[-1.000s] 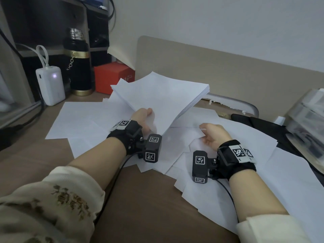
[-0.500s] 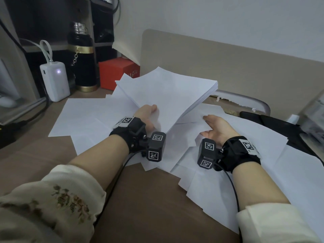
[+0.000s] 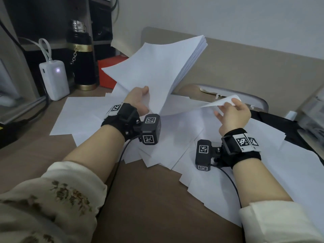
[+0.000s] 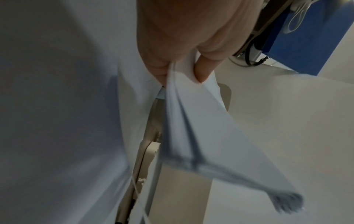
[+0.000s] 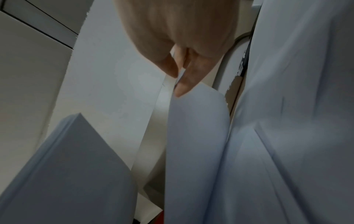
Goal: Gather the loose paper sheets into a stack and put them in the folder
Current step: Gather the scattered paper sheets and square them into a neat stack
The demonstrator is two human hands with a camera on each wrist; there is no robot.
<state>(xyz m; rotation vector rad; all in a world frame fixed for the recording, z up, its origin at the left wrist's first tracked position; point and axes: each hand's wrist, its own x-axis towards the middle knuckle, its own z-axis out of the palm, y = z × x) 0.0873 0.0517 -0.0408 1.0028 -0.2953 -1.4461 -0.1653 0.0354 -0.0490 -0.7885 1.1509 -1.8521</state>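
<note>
Paper stack: gripped at its near corner in my left hand, raised and tilted above the desk. My right hand pinches the corner of one sheet, lifted off the loose sheets spread across the desk. Folder not identifiable.

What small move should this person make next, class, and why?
Probably carry the single sheet pinched in the right hand onto the stack that the left hand grips tilted up, since many loose sheets remain on the table.
</note>
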